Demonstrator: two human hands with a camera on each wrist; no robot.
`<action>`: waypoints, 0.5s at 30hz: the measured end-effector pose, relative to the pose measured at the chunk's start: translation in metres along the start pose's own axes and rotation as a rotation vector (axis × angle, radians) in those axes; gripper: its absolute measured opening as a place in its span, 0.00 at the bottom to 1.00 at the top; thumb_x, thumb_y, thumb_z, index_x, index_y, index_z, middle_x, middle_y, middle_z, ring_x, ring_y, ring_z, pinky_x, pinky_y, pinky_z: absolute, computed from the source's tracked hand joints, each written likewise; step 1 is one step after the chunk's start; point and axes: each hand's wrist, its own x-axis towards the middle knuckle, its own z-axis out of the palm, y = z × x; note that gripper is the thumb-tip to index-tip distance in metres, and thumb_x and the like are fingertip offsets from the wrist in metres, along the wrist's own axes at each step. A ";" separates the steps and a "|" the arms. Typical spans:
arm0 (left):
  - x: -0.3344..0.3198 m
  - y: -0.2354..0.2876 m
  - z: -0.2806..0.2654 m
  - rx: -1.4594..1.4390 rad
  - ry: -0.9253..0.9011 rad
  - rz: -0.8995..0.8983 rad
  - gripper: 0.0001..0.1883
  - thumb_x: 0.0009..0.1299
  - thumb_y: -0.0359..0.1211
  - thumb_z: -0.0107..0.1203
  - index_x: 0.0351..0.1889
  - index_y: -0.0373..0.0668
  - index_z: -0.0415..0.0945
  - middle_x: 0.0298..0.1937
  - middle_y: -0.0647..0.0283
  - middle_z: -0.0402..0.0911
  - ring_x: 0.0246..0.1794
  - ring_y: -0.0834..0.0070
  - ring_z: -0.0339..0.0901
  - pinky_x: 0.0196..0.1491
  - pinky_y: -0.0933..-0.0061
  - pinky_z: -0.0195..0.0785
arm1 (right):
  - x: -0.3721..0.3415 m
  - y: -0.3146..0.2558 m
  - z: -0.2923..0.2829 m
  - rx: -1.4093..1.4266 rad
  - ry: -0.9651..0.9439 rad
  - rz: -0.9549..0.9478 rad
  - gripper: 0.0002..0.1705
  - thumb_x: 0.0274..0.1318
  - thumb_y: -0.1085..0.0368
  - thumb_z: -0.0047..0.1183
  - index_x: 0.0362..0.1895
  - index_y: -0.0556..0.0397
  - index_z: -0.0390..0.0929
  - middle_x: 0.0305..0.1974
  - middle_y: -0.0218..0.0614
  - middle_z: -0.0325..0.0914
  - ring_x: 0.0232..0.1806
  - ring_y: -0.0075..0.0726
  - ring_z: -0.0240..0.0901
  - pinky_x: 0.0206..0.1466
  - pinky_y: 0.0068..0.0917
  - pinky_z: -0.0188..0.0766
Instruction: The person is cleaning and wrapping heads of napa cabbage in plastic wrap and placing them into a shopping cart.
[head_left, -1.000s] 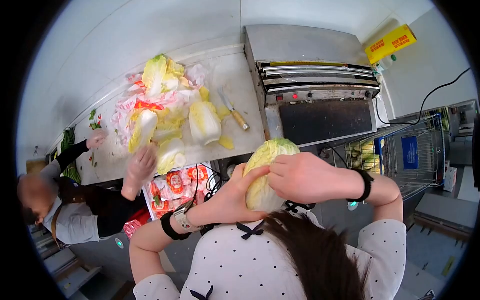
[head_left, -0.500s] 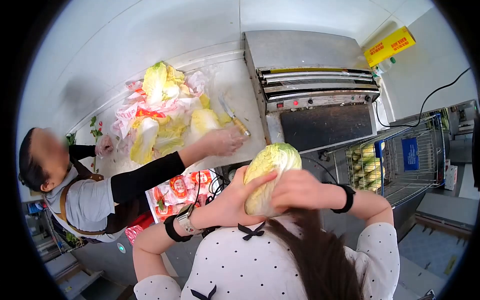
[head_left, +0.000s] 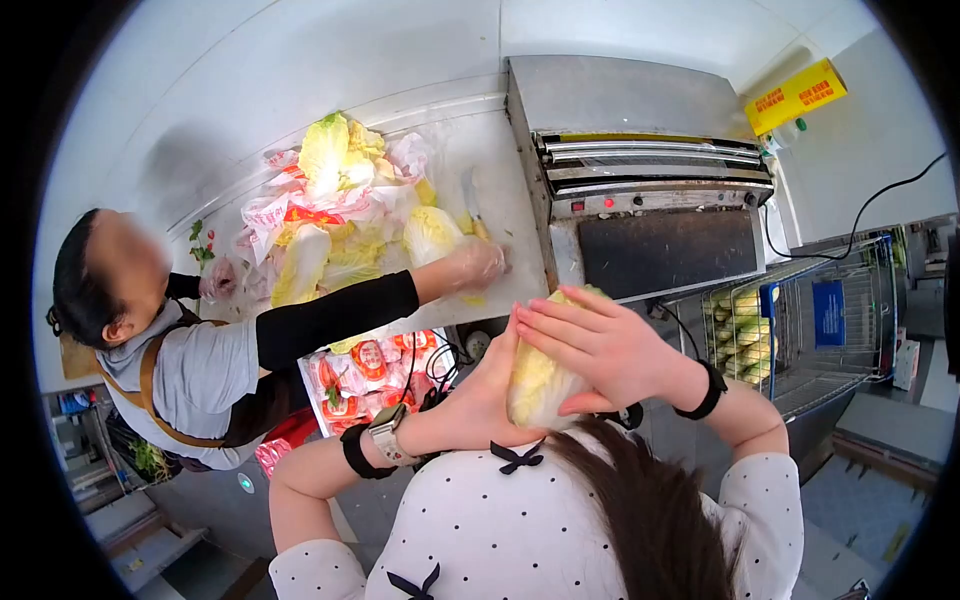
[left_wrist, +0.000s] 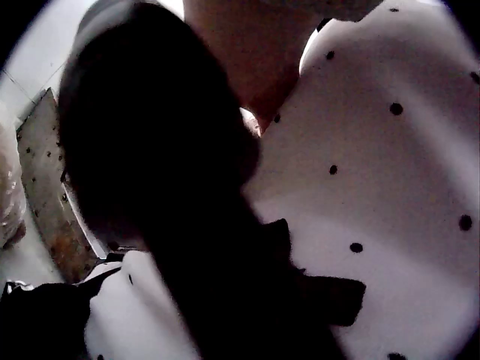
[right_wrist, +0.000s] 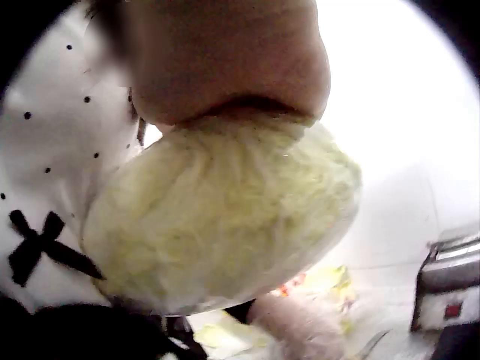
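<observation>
A napa cabbage (head_left: 540, 385) stands upright against the person's chest, pale yellow-green. In the right wrist view the cabbage (right_wrist: 225, 217) fills the middle, its surface shiny and creased like clear film. The left hand (head_left: 487, 390) grips it from the left side, palm and fingers around its lower part. Over its top and right side lies the right hand (head_left: 605, 345), fingers straight and together, thumb apart lower down. Much of the cabbage is hidden behind this hand. The left wrist view is mostly dark, with the dotted shirt (left_wrist: 360, 172) beside it.
A wrapping machine (head_left: 650, 180) stands ahead, right of a counter (head_left: 500, 150) with another cabbage (head_left: 430, 233), loose leaves and a knife (head_left: 472, 195). Another person's gloved hand (head_left: 475, 265) reaches across. A box of red-labelled packs (head_left: 370, 360) and a cart (head_left: 835, 340) flank the person.
The right hand has gone from curled fingers at the cabbage's side to straight fingers laid over its top. The other person's arm has reached right across the counter towards the knife.
</observation>
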 end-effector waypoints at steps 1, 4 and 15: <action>-0.001 -0.004 0.003 0.013 -0.009 -0.007 0.66 0.50 0.34 0.67 0.64 0.35 0.12 0.70 0.43 0.35 0.71 0.61 0.41 0.67 0.65 0.45 | -0.002 -0.001 0.009 0.054 -0.006 0.036 0.44 0.45 0.43 0.50 0.61 0.59 0.59 0.61 0.43 0.61 0.65 0.40 0.55 0.68 0.44 0.46; 0.000 -0.009 0.004 -0.202 -0.006 -0.058 0.66 0.50 0.33 0.67 0.65 0.38 0.12 0.70 0.43 0.35 0.71 0.61 0.41 0.67 0.65 0.44 | -0.002 0.002 0.014 -0.071 -0.105 0.017 0.43 0.48 0.41 0.47 0.61 0.59 0.58 0.62 0.42 0.59 0.66 0.40 0.53 0.69 0.44 0.42; 0.006 0.004 -0.037 -0.453 0.106 0.012 0.65 0.47 0.31 0.69 0.68 0.42 0.19 0.71 0.51 0.38 0.70 0.67 0.41 0.68 0.69 0.39 | -0.009 -0.003 0.077 1.881 0.730 0.399 0.55 0.47 0.27 0.39 0.69 0.48 0.39 0.69 0.40 0.41 0.70 0.40 0.38 0.70 0.42 0.38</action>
